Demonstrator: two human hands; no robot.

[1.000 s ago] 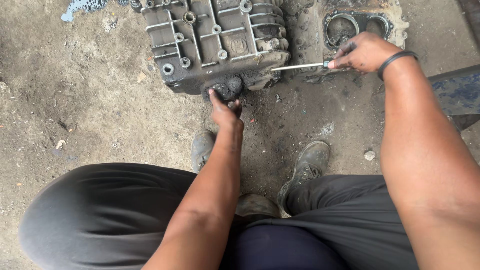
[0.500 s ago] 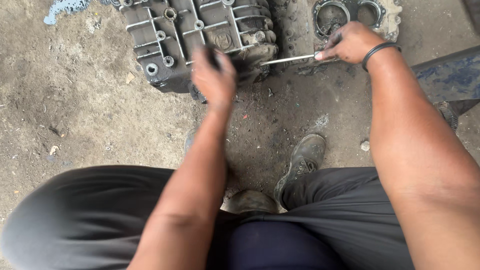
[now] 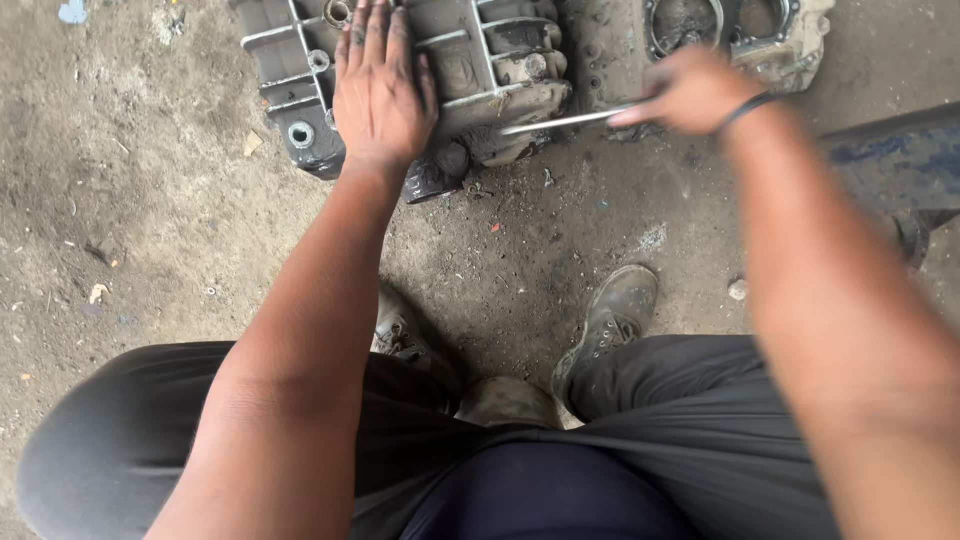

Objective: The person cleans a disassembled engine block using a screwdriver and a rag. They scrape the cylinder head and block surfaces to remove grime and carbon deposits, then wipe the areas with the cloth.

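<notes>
A grey ribbed metal gearbox casing lies on the dirty concrete floor in front of me. My left hand rests flat on top of it, fingers spread and pointing away from me. My right hand, with a dark band at the wrist, is closed around the handle end of a thin metal tool. The tool's shaft points left and its tip touches the casing's near right corner. The right hand is blurred.
A second round-holed metal housing lies at the top right. A dark blue beam runs along the right edge. My two worn shoes stand on the gritty floor below the casing, with my dark trousers in the foreground.
My left hand has left the casing's near lower edge, lifted, and now lies flat on top of the casing. The right hand with the tool has stayed at the casing's right corner.
</notes>
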